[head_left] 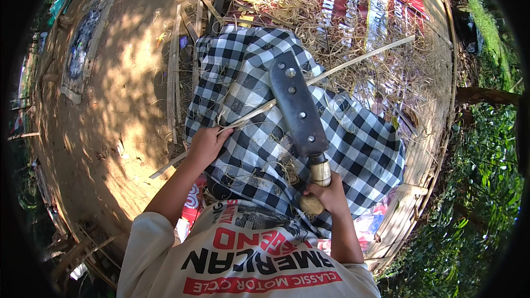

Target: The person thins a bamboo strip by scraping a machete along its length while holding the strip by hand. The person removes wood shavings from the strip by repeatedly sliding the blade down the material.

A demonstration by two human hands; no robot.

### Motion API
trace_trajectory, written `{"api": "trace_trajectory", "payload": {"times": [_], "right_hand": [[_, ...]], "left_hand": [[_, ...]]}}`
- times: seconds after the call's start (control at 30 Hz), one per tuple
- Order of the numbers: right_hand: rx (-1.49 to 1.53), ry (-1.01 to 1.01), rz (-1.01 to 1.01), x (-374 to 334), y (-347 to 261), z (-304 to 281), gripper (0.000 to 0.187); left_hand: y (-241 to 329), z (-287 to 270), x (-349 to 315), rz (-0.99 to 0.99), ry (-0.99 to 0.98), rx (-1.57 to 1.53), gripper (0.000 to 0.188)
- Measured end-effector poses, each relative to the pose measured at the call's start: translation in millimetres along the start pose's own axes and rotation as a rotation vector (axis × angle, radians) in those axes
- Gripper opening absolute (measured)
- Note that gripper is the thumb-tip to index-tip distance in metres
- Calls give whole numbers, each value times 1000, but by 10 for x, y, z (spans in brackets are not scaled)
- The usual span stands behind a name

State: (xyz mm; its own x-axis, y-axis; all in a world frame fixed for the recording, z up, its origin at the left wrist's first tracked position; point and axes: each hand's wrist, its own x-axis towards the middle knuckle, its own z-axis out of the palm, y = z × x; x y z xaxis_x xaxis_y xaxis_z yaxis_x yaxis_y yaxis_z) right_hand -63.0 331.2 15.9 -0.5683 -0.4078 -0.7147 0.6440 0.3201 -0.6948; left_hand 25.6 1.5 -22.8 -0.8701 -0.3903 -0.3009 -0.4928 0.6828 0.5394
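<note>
My right hand (pixel 330 192) is wrapped around the wooden handle of a broad cleaver (pixel 298 109). Its dark blade has several round holes and points away from me. A long, pale strip of wood or bamboo (pixel 361 58) runs diagonally from lower left to upper right, passing behind the blade. The fingers of my left hand (pixel 207 144) pinch that strip left of the blade. Whether the blade touches the strip I cannot tell. Under both lies a black-and-white checked cloth (pixel 361 146) spread over my lap, with thin curly shavings on it.
Beyond the cloth, a red printed banner (pixel 309 0) is strewn with curly shavings (pixel 381 72). Slatted bamboo edging (pixel 411 204) borders the right side, with green plants (pixel 469 187) past it. Loose strips (pixel 175 72) lie left of the cloth on bare earth (pixel 127 99). A wooden frame (pixel 113 5) sits far left.
</note>
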Motion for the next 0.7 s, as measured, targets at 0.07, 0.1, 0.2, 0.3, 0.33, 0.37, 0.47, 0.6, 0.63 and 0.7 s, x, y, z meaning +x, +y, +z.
{"api": "trace_trajectory", "payload": {"times": [0.07,0.1,0.2,0.3,0.33,0.37,0.47,0.6,0.63,0.7], "right_hand": [[-232,-64,-85,-20,51,12,22],[-259,-77,-103,-21,27,14,24],[-190,-28,-92,-24,12,14,21],[-63,74,-115,-20,-117,10,18],[-11,121,-139,-9,-155,-6,18],[42,167,-163,-1,-197,-21,17],[100,318,-254,10,-279,-85,15],[213,437,-364,-6,-277,-190,15],[237,461,-393,-21,-269,-202,15],[273,492,-442,-43,-251,-231,18]], "left_hand": [[-48,-52,13,-1,-52,-50,48],[-64,-77,22,-1,-79,-75,49],[-56,-123,36,-67,-155,-162,48],[-85,-195,77,-86,-233,-205,44],[-56,-248,93,-87,-262,-206,44],[-22,-301,102,-88,-290,-206,43],[152,-437,100,-6,-196,-61,41],[293,-433,193,93,62,47,38],[333,-430,240,97,131,68,37],[403,-453,381,-19,241,-128,35]]}}
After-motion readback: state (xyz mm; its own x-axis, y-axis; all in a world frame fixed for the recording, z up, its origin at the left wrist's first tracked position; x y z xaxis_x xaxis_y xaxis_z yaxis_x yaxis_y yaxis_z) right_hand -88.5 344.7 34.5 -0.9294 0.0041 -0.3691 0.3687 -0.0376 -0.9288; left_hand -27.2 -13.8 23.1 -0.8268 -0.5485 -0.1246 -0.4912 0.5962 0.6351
